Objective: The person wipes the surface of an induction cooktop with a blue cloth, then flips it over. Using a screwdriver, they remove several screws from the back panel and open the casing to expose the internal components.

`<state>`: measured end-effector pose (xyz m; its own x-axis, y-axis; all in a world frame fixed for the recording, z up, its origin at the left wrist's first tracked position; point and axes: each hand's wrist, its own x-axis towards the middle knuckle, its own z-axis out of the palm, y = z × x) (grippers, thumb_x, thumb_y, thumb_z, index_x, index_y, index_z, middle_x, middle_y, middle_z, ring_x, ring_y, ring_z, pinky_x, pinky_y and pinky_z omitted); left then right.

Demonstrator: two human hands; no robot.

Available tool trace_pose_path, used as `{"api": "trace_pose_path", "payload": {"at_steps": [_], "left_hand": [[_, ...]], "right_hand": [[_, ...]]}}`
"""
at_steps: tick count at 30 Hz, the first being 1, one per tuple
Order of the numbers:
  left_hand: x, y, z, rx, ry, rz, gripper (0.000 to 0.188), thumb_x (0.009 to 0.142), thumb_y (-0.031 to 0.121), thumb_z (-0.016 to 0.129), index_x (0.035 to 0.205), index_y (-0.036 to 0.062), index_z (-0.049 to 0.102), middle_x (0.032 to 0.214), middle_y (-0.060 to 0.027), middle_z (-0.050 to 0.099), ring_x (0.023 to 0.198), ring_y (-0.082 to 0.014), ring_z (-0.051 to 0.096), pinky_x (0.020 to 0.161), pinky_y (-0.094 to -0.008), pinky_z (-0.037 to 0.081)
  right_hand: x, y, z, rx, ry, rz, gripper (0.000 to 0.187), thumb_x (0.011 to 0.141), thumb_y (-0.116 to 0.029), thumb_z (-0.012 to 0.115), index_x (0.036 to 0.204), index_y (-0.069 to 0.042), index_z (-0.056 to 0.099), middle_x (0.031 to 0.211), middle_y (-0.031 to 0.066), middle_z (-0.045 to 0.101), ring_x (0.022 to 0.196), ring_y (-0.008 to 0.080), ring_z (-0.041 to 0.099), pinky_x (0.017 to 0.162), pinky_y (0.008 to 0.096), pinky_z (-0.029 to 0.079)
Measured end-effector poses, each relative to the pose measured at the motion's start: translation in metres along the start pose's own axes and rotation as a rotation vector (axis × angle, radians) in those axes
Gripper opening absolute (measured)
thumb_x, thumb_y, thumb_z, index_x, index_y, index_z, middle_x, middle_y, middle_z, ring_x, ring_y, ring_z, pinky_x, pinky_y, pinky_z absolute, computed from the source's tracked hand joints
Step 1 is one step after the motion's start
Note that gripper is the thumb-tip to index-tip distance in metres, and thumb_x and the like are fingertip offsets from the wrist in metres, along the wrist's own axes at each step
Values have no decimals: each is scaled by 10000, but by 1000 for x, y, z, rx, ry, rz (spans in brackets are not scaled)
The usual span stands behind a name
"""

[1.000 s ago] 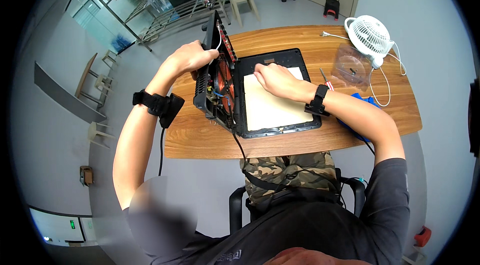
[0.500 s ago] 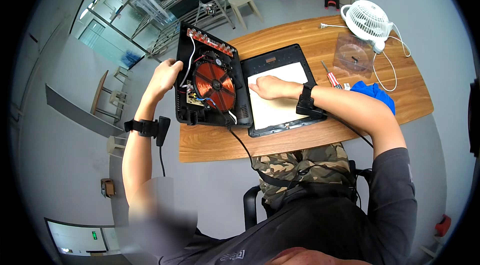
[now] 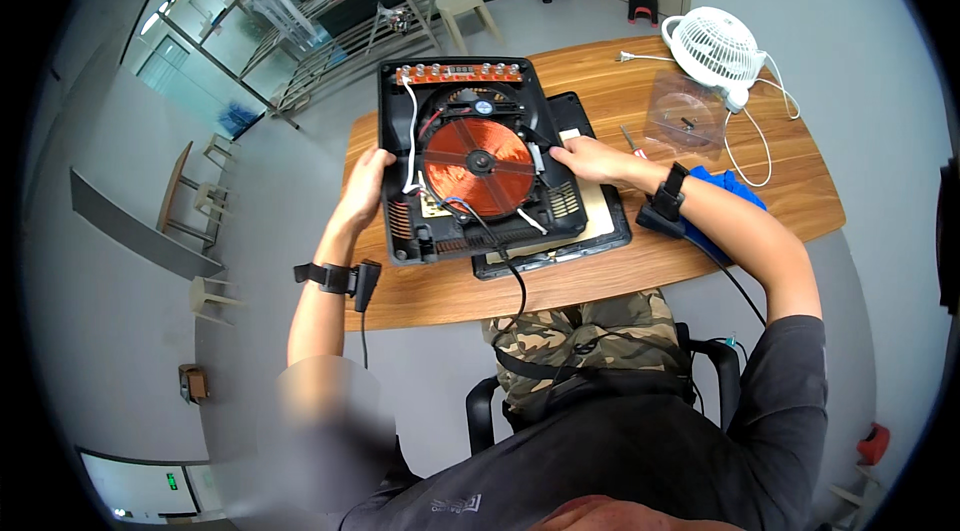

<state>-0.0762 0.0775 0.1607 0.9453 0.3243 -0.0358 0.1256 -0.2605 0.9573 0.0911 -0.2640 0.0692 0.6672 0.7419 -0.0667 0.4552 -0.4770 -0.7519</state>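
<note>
Both my hands grip the opened black base of an induction cooker (image 3: 400, 231) by its opposite side walls. My left hand (image 3: 368, 193) is closed on the left edge, and my right hand (image 3: 590, 159) on the right edge, thumb on the rim. Inside the base show a round copper coil (image 3: 478, 171), a fan behind it, and an orange circuit board (image 3: 460, 74) along the far edge. A white cable runs down the left side; a black cord (image 3: 518, 281) hangs over the near side. The base partly covers the cooker's top panel (image 3: 622, 231), which lies on the table with its pale inner face up.
On the wooden table (image 3: 430, 296), a clear plastic tray (image 3: 686, 116) with small parts sits at right, near a screwdriver (image 3: 630, 139) and a blue cloth (image 3: 735, 186). A white fan (image 3: 714, 46) with its cord stands at the far right. Stools and a metal rack are beyond.
The base, formerly tilted up at the left, has levelled and shifted right over the top panel. My right hand has moved from the panel onto the base's right edge.
</note>
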Motion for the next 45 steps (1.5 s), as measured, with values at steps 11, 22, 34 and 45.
{"api": "trace_pose_path", "payload": {"at_steps": [11, 22, 34, 45], "left_hand": [[23, -75, 60, 335, -284, -133, 276, 961, 119, 465, 1155, -26, 598, 846, -62, 656, 678, -147, 607, 582, -311, 504], [26, -99, 63, 483, -299, -225, 296, 989, 163, 493, 1028, -108, 606, 786, -169, 716, 524, -219, 676, 509, -373, 557], [39, -119, 67, 817, -216, -31, 410, 989, 257, 519, 1156, -112, 588, 1065, -387, 658, 1076, -535, 624, 959, -540, 498], [37, -135, 76, 932, -145, 7, 538, 1057, 332, 371, 1162, -187, 470, 1011, -413, 656, 1004, -549, 645, 903, -558, 519]], "right_hand": [[-38, 43, -20, -245, 96, 116, 328, 952, -254, 618, 903, 70, 639, 850, 288, 681, 864, 448, 676, 778, 498, 522], [-36, 46, -10, -260, 116, 73, 331, 956, -234, 602, 925, 87, 673, 914, 337, 687, 928, 497, 672, 848, 540, 530], [-41, 55, 1, -319, 136, 1, 380, 1010, -268, 535, 914, 85, 637, 865, 344, 673, 895, 512, 663, 811, 561, 521], [-34, 49, 1, -448, 7, 22, 412, 1042, -256, 428, 1039, 131, 570, 1006, 368, 673, 970, 522, 659, 862, 556, 526]]}}
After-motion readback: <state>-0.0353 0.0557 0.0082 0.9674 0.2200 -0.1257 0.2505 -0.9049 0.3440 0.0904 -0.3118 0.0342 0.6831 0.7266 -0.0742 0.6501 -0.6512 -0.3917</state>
